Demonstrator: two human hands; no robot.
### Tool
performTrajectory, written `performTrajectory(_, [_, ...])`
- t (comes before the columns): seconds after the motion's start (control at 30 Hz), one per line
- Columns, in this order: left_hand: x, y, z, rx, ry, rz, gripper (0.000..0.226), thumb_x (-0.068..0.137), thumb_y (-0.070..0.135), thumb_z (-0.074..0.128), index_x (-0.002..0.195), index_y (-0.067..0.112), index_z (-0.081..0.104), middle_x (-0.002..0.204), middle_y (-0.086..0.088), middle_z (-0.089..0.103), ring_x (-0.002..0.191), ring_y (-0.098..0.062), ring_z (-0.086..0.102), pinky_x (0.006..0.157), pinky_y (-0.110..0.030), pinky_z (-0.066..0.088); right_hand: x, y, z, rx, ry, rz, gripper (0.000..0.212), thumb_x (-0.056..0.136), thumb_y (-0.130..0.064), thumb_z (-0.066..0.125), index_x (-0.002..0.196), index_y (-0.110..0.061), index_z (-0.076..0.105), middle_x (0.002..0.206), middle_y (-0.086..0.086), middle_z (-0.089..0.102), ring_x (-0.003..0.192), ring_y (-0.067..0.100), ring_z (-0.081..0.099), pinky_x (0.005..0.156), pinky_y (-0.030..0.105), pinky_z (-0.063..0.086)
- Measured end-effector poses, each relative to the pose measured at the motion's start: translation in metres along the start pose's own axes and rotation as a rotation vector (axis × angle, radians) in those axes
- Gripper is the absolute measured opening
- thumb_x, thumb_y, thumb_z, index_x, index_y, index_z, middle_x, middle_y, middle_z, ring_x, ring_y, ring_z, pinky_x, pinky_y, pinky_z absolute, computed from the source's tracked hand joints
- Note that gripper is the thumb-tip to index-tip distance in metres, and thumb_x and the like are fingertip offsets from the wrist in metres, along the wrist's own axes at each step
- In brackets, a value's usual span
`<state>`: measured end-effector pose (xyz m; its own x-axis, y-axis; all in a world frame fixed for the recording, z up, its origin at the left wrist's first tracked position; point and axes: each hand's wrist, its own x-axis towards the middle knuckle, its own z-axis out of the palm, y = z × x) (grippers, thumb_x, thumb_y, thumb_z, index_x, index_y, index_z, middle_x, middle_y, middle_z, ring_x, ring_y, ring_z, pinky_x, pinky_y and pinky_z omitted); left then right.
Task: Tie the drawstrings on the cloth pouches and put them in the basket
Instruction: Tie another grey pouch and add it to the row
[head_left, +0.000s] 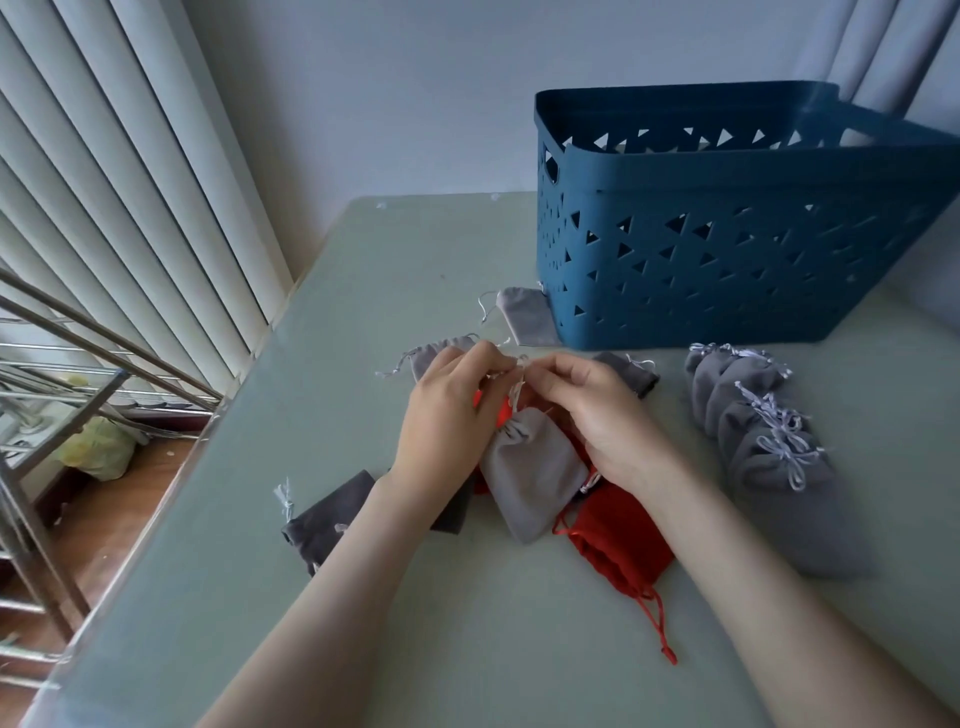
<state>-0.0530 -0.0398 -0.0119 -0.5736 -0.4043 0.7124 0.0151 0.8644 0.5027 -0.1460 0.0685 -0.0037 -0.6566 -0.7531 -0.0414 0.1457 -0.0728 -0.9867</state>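
While both hands work close together above the pale green worktop (389, 291), the left hand (447, 415) pinches one white drawstring (515, 392) between thumb and fingertips, the remaining fingers curled, and the right hand (597, 415) pinches the cord's other end just beside it, the two sets of fingertips nearly touching. Directly below them lies the light grey pouch (530, 473), its gathered neck pointing up toward the pinch and its body slanting down between the two wrists, resting across a red pouch (613, 540) whose red cords trail toward the near edge. A dark grey pouch (327, 519) lies flat under the left forearm, and further grey pouches (524, 314) lie beyond the hands. Well to the right of the right hand, a row of grey pouches with bows (763, 441) lies overlapping on the worktop. A blue basket (727, 249) with triangular cut-outs stands at the far right, behind them all.
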Motion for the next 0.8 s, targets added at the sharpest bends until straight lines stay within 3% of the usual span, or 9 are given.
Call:
performTrajectory(0.13, [-0.001, 0.006, -0.002, -0.109, -0.003, -0.19, 0.014, 0.087, 0.017, 0.063, 0.077, 0.009, 0.056, 0.064, 0.019, 0.056, 0.064, 0.003, 0.054, 0.059, -0.007, 0.038, 0.001, 0.0, 0.001, 0.035, 0.035, -0.001, 0.018, 0.093, -0.013, 0.055, 0.08, -0.011, 0.067, 0.076, 0.005, 0.069, 0.077, 0.018, 0.063, 0.079, 0.03, 0.048])
performTrajectory(0.23, [0.001, 0.009, -0.006, -0.224, 0.016, -0.396, 0.022, 0.093, 0.012, 0.056, 0.076, 0.021, 0.046, 0.068, 0.018, 0.064, 0.062, 0.002, 0.061, 0.059, -0.012, 0.044, 0.002, -0.003, 0.0, 0.157, 0.128, 0.003, 0.019, 0.096, -0.01, 0.05, 0.082, -0.01, 0.062, 0.069, 0.001, 0.069, 0.063, 0.009, 0.064, 0.061, 0.021, 0.049])
performTrajectory(0.33, [0.006, 0.007, -0.012, -0.51, 0.152, -0.624, 0.022, 0.096, 0.008, 0.049, 0.077, 0.015, 0.044, 0.075, 0.001, 0.071, 0.07, -0.015, 0.07, 0.067, -0.025, 0.055, 0.003, -0.011, -0.01, 0.392, 0.233, 0.01, 0.025, 0.099, -0.009, 0.039, 0.077, -0.011, 0.052, 0.079, 0.008, 0.07, 0.073, 0.016, 0.068, 0.065, 0.025, 0.056])
performTrajectory(0.43, [0.011, 0.003, -0.013, -0.672, 0.208, -0.739, 0.018, 0.098, 0.007, 0.047, 0.08, 0.008, 0.045, 0.078, -0.01, 0.07, 0.073, -0.02, 0.071, 0.067, -0.027, 0.056, 0.005, -0.016, -0.018, 0.623, 0.251, 0.044, 0.033, 0.1, -0.009, 0.034, 0.07, -0.01, 0.047, 0.085, 0.013, 0.072, 0.076, 0.02, 0.071, 0.069, 0.029, 0.059])
performTrajectory(0.63, [0.014, 0.004, -0.012, -0.87, 0.163, -0.81, 0.017, 0.1, 0.008, 0.042, 0.083, 0.007, 0.043, 0.086, -0.019, 0.068, 0.072, -0.021, 0.071, 0.064, -0.027, 0.057, 0.008, -0.013, -0.022, 0.636, 0.174, 0.023, 0.029, 0.101, -0.017, 0.035, 0.077, -0.01, 0.05, 0.079, 0.009, 0.073, 0.077, 0.018, 0.072, 0.064, 0.028, 0.057])
performTrajectory(0.73, [0.014, 0.005, -0.014, -0.901, 0.094, -0.756, 0.017, 0.098, 0.008, 0.046, 0.082, 0.006, 0.045, 0.075, -0.011, 0.07, 0.068, -0.02, 0.069, 0.062, -0.028, 0.056, 0.006, -0.018, -0.027, 0.607, 0.172, -0.007, 0.016, 0.098, -0.017, 0.043, 0.088, -0.015, 0.055, 0.079, 0.004, 0.07, 0.082, 0.018, 0.068, 0.074, 0.029, 0.053])
performTrajectory(0.8, [0.014, 0.009, -0.015, -0.869, 0.031, -0.69, 0.016, 0.096, 0.008, 0.05, 0.08, 0.006, 0.048, 0.065, -0.002, 0.067, 0.059, -0.013, 0.063, 0.058, -0.022, 0.051, 0.006, -0.02, -0.027, 0.461, 0.171, -0.049, 0.01, 0.094, -0.021, 0.05, 0.101, -0.019, 0.057, 0.092, 0.002, 0.069, 0.092, 0.014, 0.063, 0.082, 0.029, 0.046])
